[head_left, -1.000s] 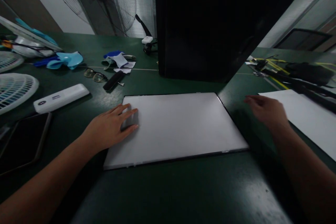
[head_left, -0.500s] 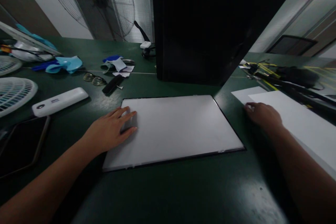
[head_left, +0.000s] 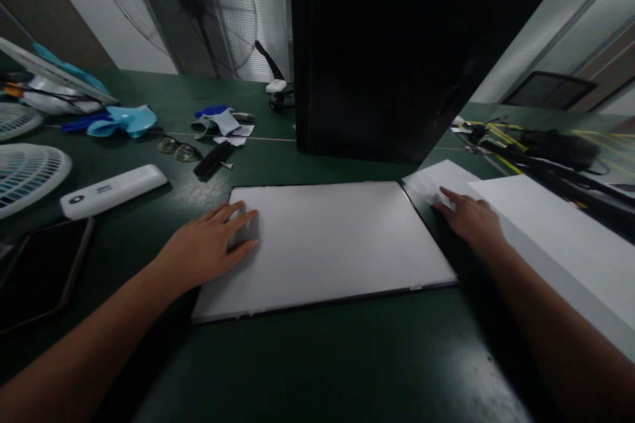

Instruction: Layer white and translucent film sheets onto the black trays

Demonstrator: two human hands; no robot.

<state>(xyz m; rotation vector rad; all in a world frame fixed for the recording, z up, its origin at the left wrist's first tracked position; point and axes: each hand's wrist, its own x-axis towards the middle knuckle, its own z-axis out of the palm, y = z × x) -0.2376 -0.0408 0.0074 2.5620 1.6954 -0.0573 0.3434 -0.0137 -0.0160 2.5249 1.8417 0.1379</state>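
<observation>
My left hand (head_left: 206, 248) lies with its fingers apart on the left end of a flat white rectangular panel (head_left: 337, 238) with thin dark edges. The panel rests on the green tabletop. Beyond its right edge, my right hand (head_left: 473, 218) pinches the near edge of a thin white sheet (head_left: 444, 175) between thumb and fingers. One corner of that sheet reaches the panel's far right corner. More white sheets (head_left: 560, 225) lie to the right, partly behind my right forearm.
A large black box-like object (head_left: 397, 59) stands behind the panel. At left are a white handheld device (head_left: 114, 192), a phone (head_left: 44, 271), glasses (head_left: 178, 149), a black object (head_left: 213, 158) and blue fan blades (head_left: 124, 120). Cables (head_left: 506, 139) lie at the far right.
My right hand has moved left toward the panel, and the thin white sheet has slid left with it. My left hand has stayed on the panel.
</observation>
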